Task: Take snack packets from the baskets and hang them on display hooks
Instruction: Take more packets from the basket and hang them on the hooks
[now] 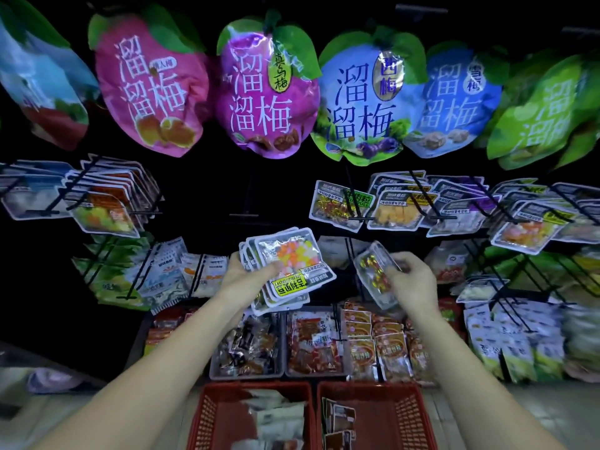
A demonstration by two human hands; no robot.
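My left hand (pixel 250 276) grips a stack of clear snack packets (pixel 292 264), upside down, with coloured candy showing and a yellow-green label. My right hand (pixel 410 279) pinches a single clear packet (pixel 376 274) with red and gold sweets, tilted, just right of the stack. Both hands are raised in front of the hook wall. Straight above the stack a bare hook (pixel 243 215) sticks out of the dark panel. Two red baskets stand below: the left basket (pixel 201 417) holds white and red packets, the right basket (pixel 418 417) holds a few dark ones.
Large plum bags (pixel 269 92) hang along the top row. Hooks with small packets (pixel 107 203) at the left and more small packets (pixel 396 206) at the right flank the gap. Grey trays of red snacks (pixel 311 342) sit under my hands. Hook ends jut out on the right (pixel 506 287).
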